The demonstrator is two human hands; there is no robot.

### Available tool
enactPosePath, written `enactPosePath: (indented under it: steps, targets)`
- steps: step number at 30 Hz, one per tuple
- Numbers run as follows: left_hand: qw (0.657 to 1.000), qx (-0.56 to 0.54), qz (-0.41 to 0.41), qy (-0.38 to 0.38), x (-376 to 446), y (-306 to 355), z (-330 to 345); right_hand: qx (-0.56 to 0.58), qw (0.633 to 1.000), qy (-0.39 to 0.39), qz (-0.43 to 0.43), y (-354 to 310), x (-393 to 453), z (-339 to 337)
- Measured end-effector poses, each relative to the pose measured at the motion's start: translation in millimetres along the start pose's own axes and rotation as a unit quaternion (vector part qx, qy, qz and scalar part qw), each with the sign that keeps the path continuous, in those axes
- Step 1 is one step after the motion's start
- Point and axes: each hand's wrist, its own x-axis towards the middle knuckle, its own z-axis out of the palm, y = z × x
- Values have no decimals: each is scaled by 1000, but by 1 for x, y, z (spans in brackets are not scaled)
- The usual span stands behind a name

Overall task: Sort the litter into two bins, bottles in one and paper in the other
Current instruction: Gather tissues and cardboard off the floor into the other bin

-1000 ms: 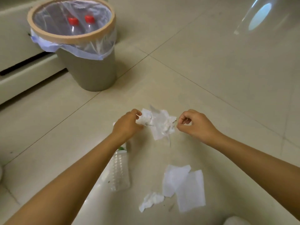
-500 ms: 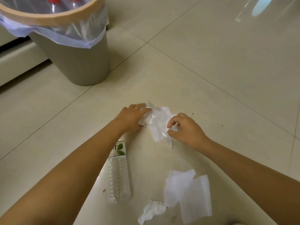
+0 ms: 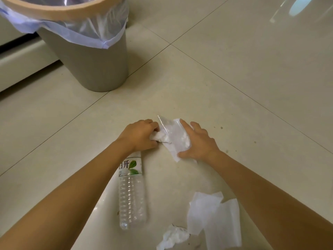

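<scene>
Head view — two hands [image 3: 169, 139], one bottle [image 3: 132, 197]

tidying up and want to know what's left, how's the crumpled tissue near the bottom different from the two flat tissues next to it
The crumpled tissue is wadded into a lumpy ball; the flat tissues lie spread out as sheets. The flat tissues overlap each other and cover more floor; the crumpled tissue is compact. All are white paper lying untouched on the tiled floor.

Floor [image 3: 234, 73]: glossy cream tiles, dark grout lines crossing.
Light [image 3: 297, 5]: bright reflection at top right.
Furniture [image 3: 16, 60]: pale base, left edge.
</scene>
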Motion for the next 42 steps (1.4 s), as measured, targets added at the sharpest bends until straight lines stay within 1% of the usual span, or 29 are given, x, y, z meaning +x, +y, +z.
enactPosePath:
  steps: [3,6,8,10,13,15,17,20,22,23,25,29,31,33,35,37,38,39,40,42]
  targets:
    - [997,-65,-17,45,-15,-8,-5,-4,1000,10,-21,-17,5,7]
    - [988,-135,-18,69,-28,-10,-11,27,997,29,-66,-32,5,13]
    - [976,-197,-21,85,-35,-8,-13,72,993,31,-84,-39,3,15]
    - [961,-257,-27,102,-41,-5,-13,151,984,34,-89,-42,0,16]
    - [923,-353,-60,139,-48,-1,-14,269,960,57,-60,-46,-7,13]
    - [879,-443,-94,152,-53,6,-13,334,939,82,-33,-52,-10,10]
    - [836,-518,-117,136,-56,18,-11,394,913,103,-28,-61,-13,8]
    - [808,-567,-121,106,-58,41,-12,470,875,113,-39,-76,-19,5]
    - [789,-598,-100,98,-58,53,-16,494,861,112,-43,-85,-24,3]
    - [788,-602,-90,96,-56,55,-17,503,857,105,-44,-88,-26,2]
    - [789,-600,-98,90,-55,55,-21,517,851,79,-53,-87,-31,0]
    - [817,-562,-108,70,-60,48,-23,522,846,0,-103,-69,-50,-8]
    - [825,-549,-114,67,-65,48,-23,536,838,-36,-99,-61,-55,-11]
    - [824,-555,-99,50,-69,53,-22,562,821,-64,-79,-57,-58,-10]
    - [821,-564,-84,24,-73,62,-20,601,790,-103,-66,-57,-60,-6]
    - [818,-567,-100,19,-76,69,-17,637,755,-138,-71,-59,-64,-3]
    - [819,-564,-102,28,-78,71,-17,645,745,-148,-81,-59,-67,-4]
    - [821,-559,-108,39,-79,72,-17,639,749,-147,-93,-59,-72,-6]
    - [825,-549,-120,52,-80,71,-18,626,763,-132,-97,-56,-77,-8]
    - [842,-514,-150,64,-81,67,-19,600,794,-73,-72,-49,-91,-10]
